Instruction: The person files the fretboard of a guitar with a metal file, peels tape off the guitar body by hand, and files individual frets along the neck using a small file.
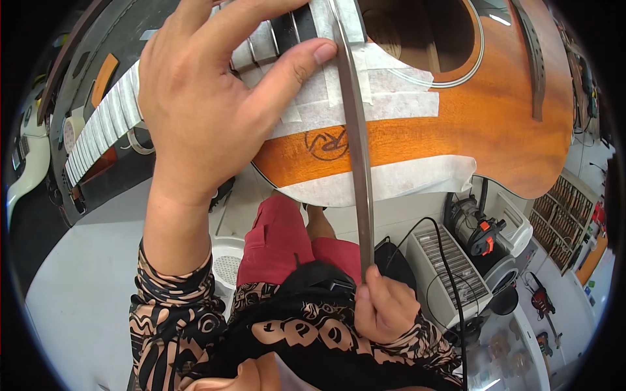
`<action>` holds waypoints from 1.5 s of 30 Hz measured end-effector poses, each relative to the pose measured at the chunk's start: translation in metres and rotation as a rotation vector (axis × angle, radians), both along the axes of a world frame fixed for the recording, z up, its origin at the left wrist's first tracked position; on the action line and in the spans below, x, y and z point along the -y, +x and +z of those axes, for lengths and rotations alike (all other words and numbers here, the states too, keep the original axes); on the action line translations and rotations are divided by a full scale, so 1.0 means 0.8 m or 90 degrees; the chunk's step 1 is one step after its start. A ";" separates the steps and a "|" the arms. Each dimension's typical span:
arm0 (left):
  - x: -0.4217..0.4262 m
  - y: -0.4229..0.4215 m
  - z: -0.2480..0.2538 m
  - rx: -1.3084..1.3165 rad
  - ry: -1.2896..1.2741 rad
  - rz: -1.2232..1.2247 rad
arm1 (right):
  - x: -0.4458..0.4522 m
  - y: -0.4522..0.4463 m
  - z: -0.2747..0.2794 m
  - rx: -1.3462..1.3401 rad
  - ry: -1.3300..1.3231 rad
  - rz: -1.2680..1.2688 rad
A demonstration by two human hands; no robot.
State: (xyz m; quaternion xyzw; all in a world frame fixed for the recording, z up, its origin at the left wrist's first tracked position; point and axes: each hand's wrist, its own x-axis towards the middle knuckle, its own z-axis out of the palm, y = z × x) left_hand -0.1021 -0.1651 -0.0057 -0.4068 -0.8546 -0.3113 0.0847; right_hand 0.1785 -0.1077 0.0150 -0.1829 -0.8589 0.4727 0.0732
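A long metal bar (358, 150) overhangs the edge of a taped guitar (424, 140), the right hand (388, 306) clamped on its end beyond the body, the left hand (202, 91) spread, thumb touching the bar.

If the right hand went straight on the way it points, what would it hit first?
Following the bar, the right hand would likely first meet the tape on the near edge of the guitar. Height is hard to judge from above, so it might pass over.

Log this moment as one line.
left hand: over taped fretboard, thumb against metal file | right hand: gripping file's near end | acoustic guitar: masking tape beside soundhole
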 end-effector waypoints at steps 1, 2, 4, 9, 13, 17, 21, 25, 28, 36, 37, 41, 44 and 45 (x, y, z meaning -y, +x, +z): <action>-0.004 0.005 0.006 0.004 -0.015 0.003 | 0.001 -0.006 0.005 0.006 -0.012 -0.003; -0.007 0.009 0.012 0.008 -0.030 0.005 | -0.005 -0.024 0.002 -0.017 0.005 -0.015; -0.002 0.002 -0.001 0.005 0.026 -0.014 | -0.030 -0.100 0.005 -0.006 0.031 -0.009; -0.002 0.001 -0.002 0.007 0.030 -0.021 | -0.028 -0.088 0.016 0.036 -0.002 -0.023; -0.012 0.010 0.009 -0.040 -0.081 0.033 | 0.005 -0.003 0.007 -0.002 -0.017 -0.008; 0.000 0.003 -0.001 -0.004 0.005 0.001 | -0.017 -0.068 0.014 0.028 0.007 -0.016; 0.002 0.002 -0.004 -0.010 0.020 -0.003 | -0.028 -0.112 0.013 0.029 -0.018 -0.067; 0.006 -0.007 -0.009 -0.027 0.037 -0.008 | -0.018 -0.023 -0.002 -0.035 -0.037 -0.056; 0.009 -0.008 -0.008 -0.047 -0.090 0.008 | -0.010 0.031 0.012 -0.006 -0.048 -0.035; 0.007 -0.014 -0.013 0.051 0.049 -0.044 | -0.002 0.031 0.002 -0.018 -0.136 -0.092; 0.007 -0.014 -0.013 0.066 0.051 -0.037 | -0.002 0.031 0.002 -0.008 -0.148 -0.085; 0.002 0.007 0.007 0.058 0.059 -0.028 | 0.004 0.034 -0.005 -0.021 -0.142 -0.081; 0.004 -0.006 -0.005 0.046 0.044 -0.027 | -0.001 0.034 0.002 0.004 -0.146 -0.066; 0.006 -0.010 -0.011 0.051 0.048 -0.028 | -0.001 0.033 0.003 0.005 -0.146 -0.066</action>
